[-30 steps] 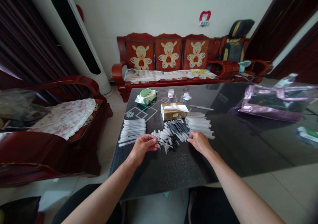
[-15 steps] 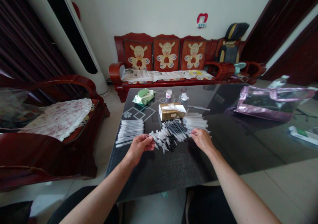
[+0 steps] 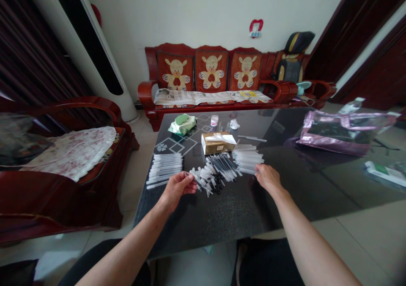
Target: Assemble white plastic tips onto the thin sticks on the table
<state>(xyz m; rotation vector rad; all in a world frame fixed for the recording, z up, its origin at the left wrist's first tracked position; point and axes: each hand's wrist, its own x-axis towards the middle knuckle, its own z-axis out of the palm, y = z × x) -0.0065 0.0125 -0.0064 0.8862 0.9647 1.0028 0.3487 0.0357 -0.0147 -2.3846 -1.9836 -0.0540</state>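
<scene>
My left hand [image 3: 180, 188] is pinched closed beside a heap of whitish translucent pen caps [image 3: 204, 177]; anything in its fingertips is too small to make out. My right hand [image 3: 268, 177] has its fingers closed on the near end of a translucent pen barrel, at the edge of the stack of pen barrels [image 3: 248, 158]. Between the hands lie dark pen refills [image 3: 224, 166] in a slanted bundle and small black pen plugs [image 3: 218, 185]. A row of pens [image 3: 165, 167] with pale barrels and dark ends lies left of the caps.
Behind the pen parts stands a tissue box [image 3: 218, 143] on the dark glossy table [image 3: 215, 222]. Farther back are green wet wipes [image 3: 182, 124], a small white jar [image 3: 214, 120] and a crumpled tissue [image 3: 234, 124]. A pink-edged clear bag [image 3: 336, 144] stands at the right.
My right hand has shifted right and slightly up, from the left part of the barrel stack's near edge to its right end. My left hand has stayed almost still.
</scene>
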